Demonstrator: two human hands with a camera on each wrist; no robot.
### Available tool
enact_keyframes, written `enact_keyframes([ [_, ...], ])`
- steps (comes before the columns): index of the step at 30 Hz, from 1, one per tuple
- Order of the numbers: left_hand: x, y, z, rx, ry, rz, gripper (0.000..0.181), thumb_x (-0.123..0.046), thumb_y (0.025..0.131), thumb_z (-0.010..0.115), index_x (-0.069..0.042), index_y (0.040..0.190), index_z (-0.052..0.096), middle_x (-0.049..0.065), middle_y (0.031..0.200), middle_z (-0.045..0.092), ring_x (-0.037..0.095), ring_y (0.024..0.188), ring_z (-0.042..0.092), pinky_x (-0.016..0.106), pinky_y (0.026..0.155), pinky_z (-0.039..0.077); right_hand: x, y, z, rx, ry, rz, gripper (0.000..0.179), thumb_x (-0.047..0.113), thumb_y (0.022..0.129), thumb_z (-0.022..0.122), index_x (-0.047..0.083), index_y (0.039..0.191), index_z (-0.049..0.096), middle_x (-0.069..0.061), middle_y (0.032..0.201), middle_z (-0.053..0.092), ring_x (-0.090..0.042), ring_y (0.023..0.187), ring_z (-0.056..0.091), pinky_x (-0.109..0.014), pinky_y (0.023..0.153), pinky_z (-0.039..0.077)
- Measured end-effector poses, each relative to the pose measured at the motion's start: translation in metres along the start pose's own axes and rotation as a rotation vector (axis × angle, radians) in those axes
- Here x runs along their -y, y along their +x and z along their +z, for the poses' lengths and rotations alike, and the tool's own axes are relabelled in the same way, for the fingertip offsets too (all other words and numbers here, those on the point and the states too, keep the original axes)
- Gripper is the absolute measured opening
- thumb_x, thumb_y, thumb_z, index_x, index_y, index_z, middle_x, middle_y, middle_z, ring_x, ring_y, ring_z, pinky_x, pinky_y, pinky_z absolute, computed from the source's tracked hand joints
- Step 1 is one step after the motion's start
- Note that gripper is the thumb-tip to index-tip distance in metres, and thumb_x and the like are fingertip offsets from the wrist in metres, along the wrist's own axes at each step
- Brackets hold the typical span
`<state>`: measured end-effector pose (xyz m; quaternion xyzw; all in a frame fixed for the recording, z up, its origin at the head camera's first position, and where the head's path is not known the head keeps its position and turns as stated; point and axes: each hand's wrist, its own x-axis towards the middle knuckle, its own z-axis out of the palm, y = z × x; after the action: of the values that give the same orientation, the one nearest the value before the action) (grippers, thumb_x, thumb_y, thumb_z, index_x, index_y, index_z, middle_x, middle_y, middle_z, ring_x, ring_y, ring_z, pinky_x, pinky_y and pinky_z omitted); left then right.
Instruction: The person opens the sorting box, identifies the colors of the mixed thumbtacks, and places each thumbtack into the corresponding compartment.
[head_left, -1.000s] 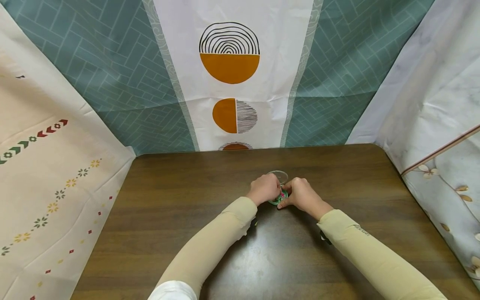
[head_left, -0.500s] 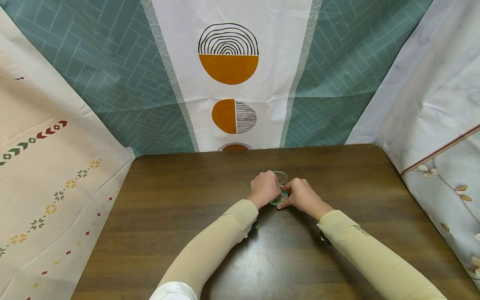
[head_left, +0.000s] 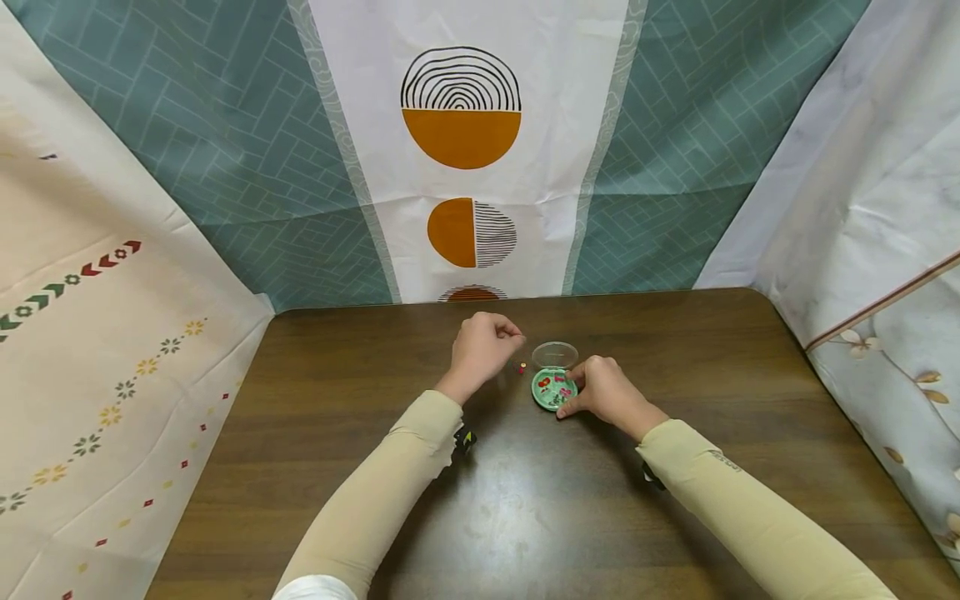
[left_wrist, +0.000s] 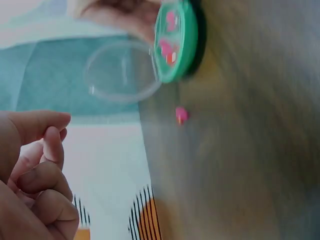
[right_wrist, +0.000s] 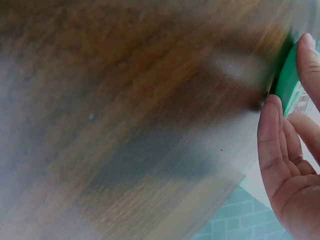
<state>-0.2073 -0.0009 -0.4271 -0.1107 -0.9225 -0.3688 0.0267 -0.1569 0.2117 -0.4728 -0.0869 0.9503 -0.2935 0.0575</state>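
In the head view a small round green case [head_left: 552, 408] lies on the table, its clear lid [head_left: 555, 355] hinged back at the far side. Several tiny pink and red pieces [left_wrist: 166, 47] are inside it. The right hand [head_left: 609, 393] grips the case's right edge between thumb and fingers; its wrist view shows them against the green side [right_wrist: 287, 80]. The left hand [head_left: 480, 350] is left of the case, raised off the table. Its fingers are curled with thumb and index tips together, and nothing shows between them. A loose pink piece [left_wrist: 181, 115] with a yellowish spot lies on the table nearby.
The brown wooden table [head_left: 360, 417] extends around both hands. Behind it hangs a teal and white cloth [head_left: 480, 183] with orange half circles. Patterned cloths flank it at left [head_left: 112, 350] and right [head_left: 877, 250].
The left hand has moved from over the case to the left and away from the body, uncovering the case and the loose piece. The right hand has kept its grip in place.
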Motion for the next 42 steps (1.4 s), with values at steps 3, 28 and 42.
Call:
enact_keyframes([
  [3,0.011,0.003,-0.002,-0.023,0.041,0.007,0.007,-0.033,0.081,0.068,-0.030,0.075,0.071,-0.015,0.072,0.066,0.005,0.063,0.058,0.027,0.052,0.044,-0.001,-0.001,-0.001,0.005,0.002,0.013,0.060,0.037,0.050,0.090,0.005,0.098,0.074,-0.006,0.096,0.073,-0.018,0.085,0.065,-0.035,0.075,0.052],
  [28,0.019,0.010,0.045,0.247,0.577,0.133,0.011,-0.029,0.081,0.066,-0.025,0.071,0.068,-0.008,0.070,0.067,0.014,0.061,0.062,0.036,0.047,0.047,-0.001,-0.003,0.007,0.014,0.028,0.037,0.053,0.035,0.051,0.090,0.008,0.093,0.074,-0.005,0.097,0.072,-0.014,0.082,0.063,-0.032,0.071,0.052],
  [42,0.028,0.018,0.027,0.280,0.415,0.082,0.011,-0.021,0.082,0.064,-0.025,0.082,0.074,-0.010,0.085,0.070,0.014,0.076,0.066,0.036,0.061,0.052,0.000,0.000,0.000,0.021,0.025,0.033,0.058,0.037,0.051,0.090,0.006,0.097,0.074,-0.006,0.098,0.072,-0.017,0.085,0.065,-0.035,0.074,0.052],
])
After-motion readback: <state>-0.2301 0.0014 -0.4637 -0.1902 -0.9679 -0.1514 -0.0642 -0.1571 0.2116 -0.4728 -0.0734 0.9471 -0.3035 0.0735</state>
